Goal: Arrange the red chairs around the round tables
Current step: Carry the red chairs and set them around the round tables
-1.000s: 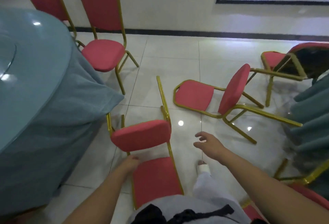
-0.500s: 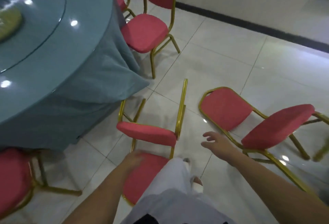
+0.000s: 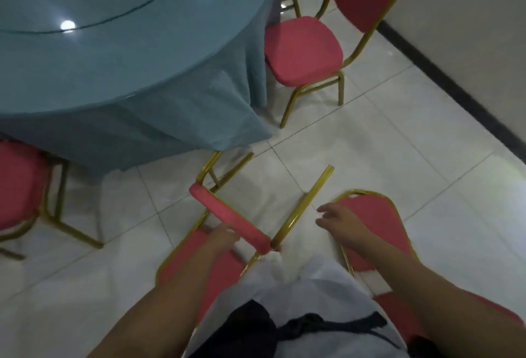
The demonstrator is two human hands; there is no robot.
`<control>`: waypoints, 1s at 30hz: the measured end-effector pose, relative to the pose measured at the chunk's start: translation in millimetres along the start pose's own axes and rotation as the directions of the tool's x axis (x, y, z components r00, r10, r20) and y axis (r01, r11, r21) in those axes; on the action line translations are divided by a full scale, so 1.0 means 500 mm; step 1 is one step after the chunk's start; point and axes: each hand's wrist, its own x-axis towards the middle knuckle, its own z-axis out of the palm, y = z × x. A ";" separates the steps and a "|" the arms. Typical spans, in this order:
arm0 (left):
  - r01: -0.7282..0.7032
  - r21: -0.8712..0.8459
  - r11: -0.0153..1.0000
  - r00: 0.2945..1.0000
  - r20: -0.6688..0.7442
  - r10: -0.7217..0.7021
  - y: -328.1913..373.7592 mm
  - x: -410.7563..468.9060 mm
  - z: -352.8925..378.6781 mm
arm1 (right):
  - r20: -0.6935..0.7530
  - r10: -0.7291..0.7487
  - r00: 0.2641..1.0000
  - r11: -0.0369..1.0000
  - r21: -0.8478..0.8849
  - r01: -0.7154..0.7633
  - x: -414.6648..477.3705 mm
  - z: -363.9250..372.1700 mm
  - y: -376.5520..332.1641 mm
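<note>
Starting with the largest item, we are recording the round tabletop (image 3: 113, 58), draped in blue cloth, occupying the upper left. One red chair (image 3: 304, 50) is standing upright at its right edge. A tipped chair (image 3: 230, 218) is lying on the white floor (image 3: 398, 144) just below the cloth. Our left grip (image 3: 222, 236) is sitting where its seat meets its backrest, and we cannot tell whether it is clasping. Our right grip (image 3: 341, 219) is hovering spread, holding nothing.

Left hand (image 3: 220, 239) on tipped chair (image 3: 230, 216), right hand (image 3: 345, 222) hovering
</note>
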 end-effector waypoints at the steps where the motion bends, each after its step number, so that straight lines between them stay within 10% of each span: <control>1: 0.011 -0.043 0.999 1.000 -0.018 -0.012 0.003 0.002 0.000 | 0.027 -0.018 0.999 0.999 -0.029 0.019 0.020 -0.008 -0.017; 8: 0.027 -0.495 0.868 0.961 -0.227 -0.160 -0.078 -0.022 0.007 | 0.301 -0.073 0.951 0.962 -0.231 0.147 0.189 -0.009 -0.116; 12: 0.121 -0.881 0.457 0.827 -0.165 -0.537 -0.148 -0.122 0.095 | 0.492 0.030 0.870 0.915 -0.364 0.174 0.238 0.011 -0.128; 19: 0.229 -0.949 0.218 0.805 0.059 -0.591 -0.129 -0.131 0.282 | 0.572 0.168 0.803 0.832 -0.520 0.196 0.330 0.041 -0.112; 30: 0.182 -0.844 -0.504 0.851 0.392 -0.350 -0.142 0.212 0.450 | 0.568 0.113 0.815 0.879 -0.440 0.185 0.458 0.365 -0.109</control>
